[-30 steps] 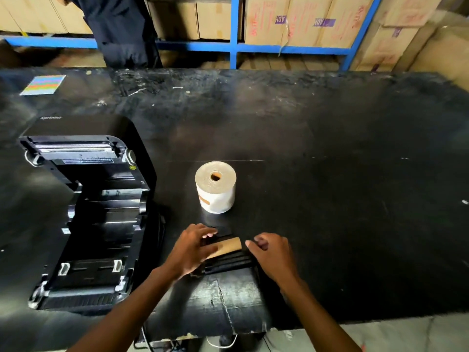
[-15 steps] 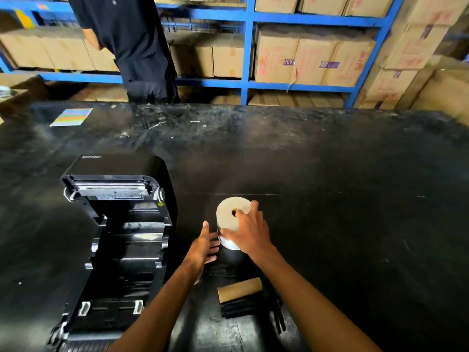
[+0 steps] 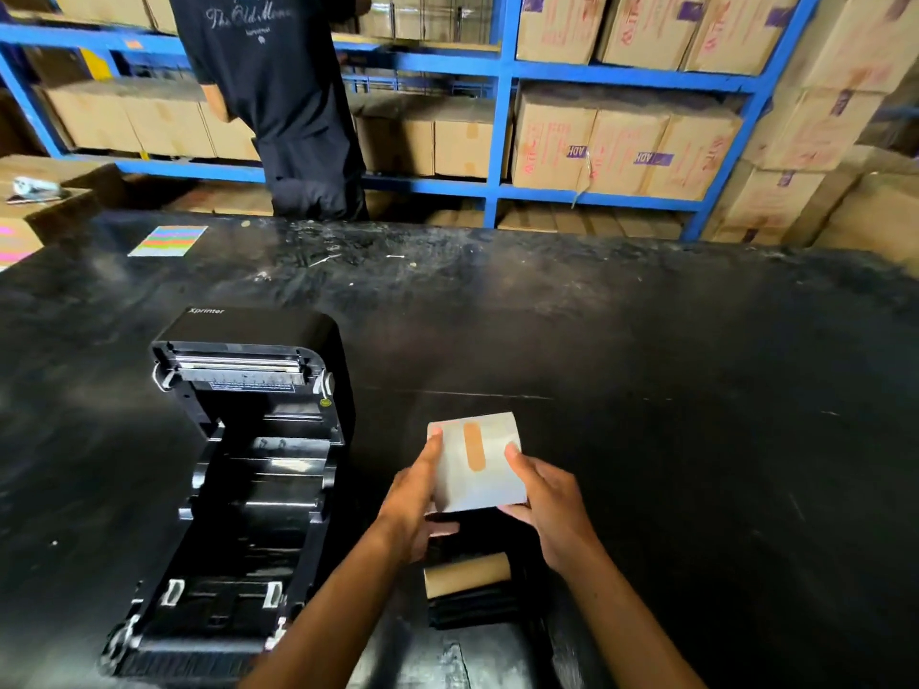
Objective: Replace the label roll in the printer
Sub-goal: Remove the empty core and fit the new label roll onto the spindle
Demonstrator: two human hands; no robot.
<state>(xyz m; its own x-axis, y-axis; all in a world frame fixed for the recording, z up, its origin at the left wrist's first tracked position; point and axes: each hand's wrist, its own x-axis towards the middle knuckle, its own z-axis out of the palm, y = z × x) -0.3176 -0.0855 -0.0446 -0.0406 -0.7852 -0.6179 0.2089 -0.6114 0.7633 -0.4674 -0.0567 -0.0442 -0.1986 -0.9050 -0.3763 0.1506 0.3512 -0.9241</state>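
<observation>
Two hands (image 3: 413, 504) (image 3: 552, 509), one label roll (image 3: 475, 467)

White label roll (image 3: 475, 464) on its side, beside the open black printer (image 3: 238, 489)

Both hands hold the label roll (image 3: 475, 462) above the worktop (image 3: 671, 390), the left grip (image 3: 415, 494) on its left side, the right grip (image 3: 552, 504) on its right. Left of the left grip stands the printer (image 3: 238, 489), lid open. Just below the grips, nearer the person, a cardboard core (image 3: 467, 574) lies on the worktop. Far behind the grips, beyond the worktop, stands a person (image 3: 283, 101) at shelves (image 3: 497, 116) that hold boxes (image 3: 621, 146).
</observation>
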